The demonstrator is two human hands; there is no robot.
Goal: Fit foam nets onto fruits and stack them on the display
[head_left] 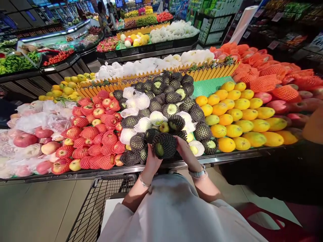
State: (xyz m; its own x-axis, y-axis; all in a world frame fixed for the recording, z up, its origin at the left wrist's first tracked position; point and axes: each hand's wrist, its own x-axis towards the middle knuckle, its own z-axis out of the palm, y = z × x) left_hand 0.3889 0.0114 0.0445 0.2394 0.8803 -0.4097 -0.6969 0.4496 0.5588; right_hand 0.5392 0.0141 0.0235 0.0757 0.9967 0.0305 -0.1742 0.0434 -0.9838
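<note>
Close in front of my body I have a round green fruit in a black foam net (165, 146) between my two hands. My left hand (153, 162) curls round its left side, with the fingers partly hidden. On the opposite side my right hand (186, 151) grips the net, its fingertips partly behind it. Right behind the held fruit rises a pile of similar fruits in black nets (160, 99). Among them lie some in white foam nets (142, 124) and a small bare yellow-green fruit (164, 127).
Apples in red nets (91, 132) lie to the left, yellow-orange fruits (242, 117) to the right. The stand's metal front edge (214, 160) runs just under my wrists. A shopping cart (88, 208) is at lower left and a red basket-like object (275, 222) at lower right.
</note>
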